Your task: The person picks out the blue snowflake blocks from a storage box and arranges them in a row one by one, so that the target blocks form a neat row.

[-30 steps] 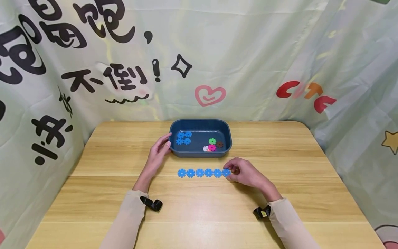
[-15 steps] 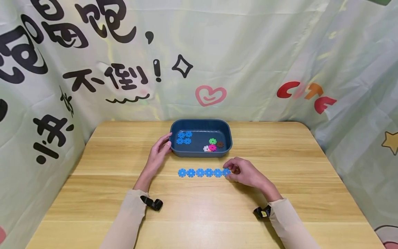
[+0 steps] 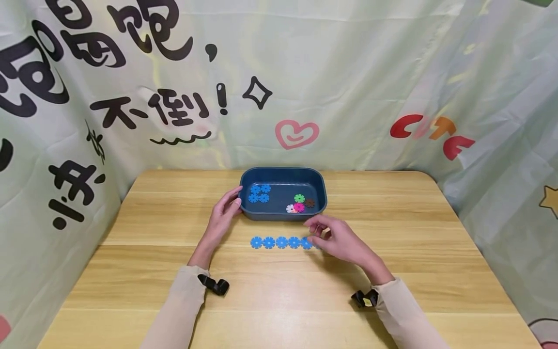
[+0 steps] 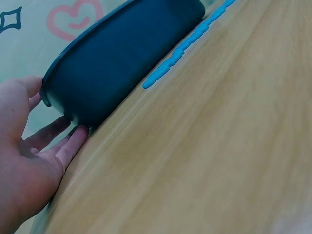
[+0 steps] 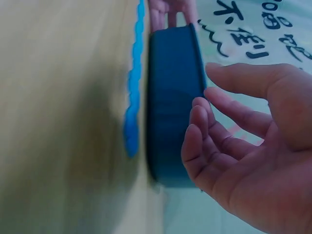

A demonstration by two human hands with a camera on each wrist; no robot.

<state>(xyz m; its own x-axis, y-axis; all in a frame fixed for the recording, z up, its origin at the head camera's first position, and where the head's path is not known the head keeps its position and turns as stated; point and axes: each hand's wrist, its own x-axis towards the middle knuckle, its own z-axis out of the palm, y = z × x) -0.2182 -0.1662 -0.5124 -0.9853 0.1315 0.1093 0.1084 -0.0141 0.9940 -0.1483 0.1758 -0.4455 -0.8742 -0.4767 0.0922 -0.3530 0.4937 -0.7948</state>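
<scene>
Several blue snowflake-shaped plastic discs [image 3: 281, 242] lie in a straight row on the wooden table [image 3: 279, 291]. My right hand [image 3: 342, 237] hovers over the row's right end with fingers loosely bent, hiding part of the last disc. Its fingers are empty in the right wrist view. Behind the row stands a dark blue rectangular bin [image 3: 279, 217]. The fingers of my left hand [image 3: 223, 213] rest against the bin's left end, outside the wall. In the left wrist view, the row [image 4: 180, 51] appears edge-on beside the bin [image 4: 117, 53].
Inside the bin, several blue discs [image 3: 259, 193] sit at the left. A green disc [image 3: 299, 198], a brown disc [image 3: 309, 203], a pink disc [image 3: 299, 207] and a white disc [image 3: 290, 208] lie at the right. A printed curtain [image 3: 348, 72] hangs behind the table.
My right hand has let go of the rightmost disc and lifted slightly, moving toward the bin. My left hand stays at the bin's left end.
</scene>
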